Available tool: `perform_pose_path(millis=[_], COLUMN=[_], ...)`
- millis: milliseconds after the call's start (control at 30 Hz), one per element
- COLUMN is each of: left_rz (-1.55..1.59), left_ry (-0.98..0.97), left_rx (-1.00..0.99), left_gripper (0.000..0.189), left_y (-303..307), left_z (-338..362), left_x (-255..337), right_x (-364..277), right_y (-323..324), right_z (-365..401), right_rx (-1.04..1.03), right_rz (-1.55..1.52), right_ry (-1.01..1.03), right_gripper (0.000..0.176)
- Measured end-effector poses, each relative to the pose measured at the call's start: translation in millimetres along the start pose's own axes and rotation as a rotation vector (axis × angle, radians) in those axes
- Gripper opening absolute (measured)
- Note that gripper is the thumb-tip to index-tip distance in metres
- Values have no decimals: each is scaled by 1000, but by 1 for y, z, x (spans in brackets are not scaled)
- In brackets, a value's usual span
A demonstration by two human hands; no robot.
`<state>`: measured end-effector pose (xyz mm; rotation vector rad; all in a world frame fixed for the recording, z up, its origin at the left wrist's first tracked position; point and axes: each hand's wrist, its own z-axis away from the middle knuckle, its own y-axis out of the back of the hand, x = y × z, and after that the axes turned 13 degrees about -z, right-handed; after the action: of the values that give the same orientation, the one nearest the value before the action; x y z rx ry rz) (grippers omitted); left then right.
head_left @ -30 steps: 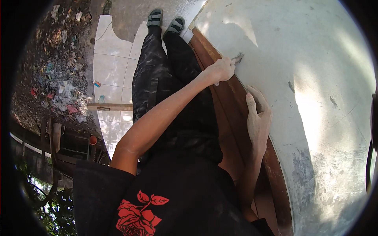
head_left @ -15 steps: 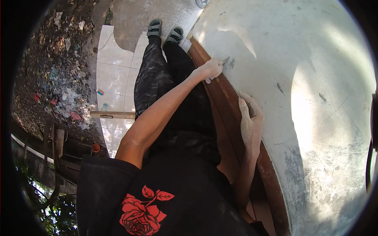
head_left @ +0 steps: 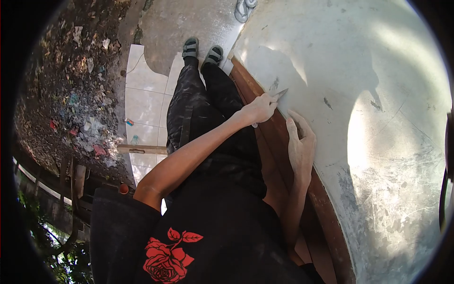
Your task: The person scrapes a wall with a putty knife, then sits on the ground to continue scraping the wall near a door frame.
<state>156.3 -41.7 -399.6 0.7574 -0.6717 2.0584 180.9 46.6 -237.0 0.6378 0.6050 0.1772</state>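
My left hand [head_left: 261, 110] is closed round a small pointed metal blade [head_left: 282, 93], whose tip points up and right over the pale, smooth surface [head_left: 331, 128]. The handle is hidden in the fingers. Just right of it, my right hand [head_left: 302, 142] lies at the brown edge [head_left: 279, 130] of that surface, thumb apart from its bent fingers, with nothing visible in it. A narrow gap separates the two hands. Dark scuffs mark the pale surface near the blade.
Both sandalled feet [head_left: 213, 56] stand on the concrete ground at the top. Pale tiles [head_left: 144, 106], a wooden bar [head_left: 142, 149] and scattered litter [head_left: 90, 125] are at left. Grey footwear [head_left: 242, 10] lies at the top. Sunlight and shadow fall across the pale surface.
My left hand has moved down along the edge, closer to my right hand, carrying the blade. My right hand has hardly moved. The view has shifted slightly, so the feet and tiles appear lower.
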Motion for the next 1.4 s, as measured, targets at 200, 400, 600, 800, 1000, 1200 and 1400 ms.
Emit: perform_pose_path(millis=[200, 400, 600, 800, 1000, 1200, 1400], left_rz=[104, 248, 255, 96, 127, 132, 128], left_ry=[9, 95, 48, -69, 82, 37, 70], left_rx=[49, -60, -186, 13, 58, -53, 2], left_gripper=[31, 27, 34, 44, 39, 43, 43], left_y=[-7, 11, 13, -19, -15, -14, -11], left_z=[16, 3, 35, 30, 37, 64, 38], left_x=[17, 24, 44, 23, 50, 67, 56], right_x=[-12, -17, -18, -33, -31, -23, -5], right_y=[12, 22, 24, 35, 35, 36, 19], right_z=[16, 27, 34, 45, 55, 64, 59], right_rx=[67, 131, 191, 262, 293, 333, 324], right_rz=[-43, -37, 47, 13, -34, -62, 411], right_ry=[2, 60, 118, 134, 157, 172, 444], right_gripper=[31, 31, 30, 30, 30, 28, 32])
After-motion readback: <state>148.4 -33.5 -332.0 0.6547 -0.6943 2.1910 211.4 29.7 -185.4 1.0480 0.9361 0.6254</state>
